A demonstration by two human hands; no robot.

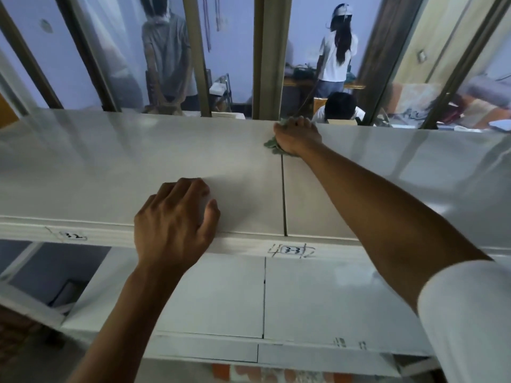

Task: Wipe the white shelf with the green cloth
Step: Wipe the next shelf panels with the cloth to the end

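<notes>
The white shelf (110,167) spans the whole view, its top made of panels with a dark seam running front to back. My right hand (297,136) reaches to the far edge of the shelf by that seam and presses the green cloth (272,145) flat; only a crumpled bit of cloth shows at the hand's left side. My left hand (177,219) rests on the shelf's front edge with fingers curled and spread, holding nothing.
A lower white shelf (318,297) sits below, with labels on the front rails. Upright brown frame posts (271,56) rise behind the far edge. Beyond them three people (337,51) are in a blue-walled room with tables and clutter.
</notes>
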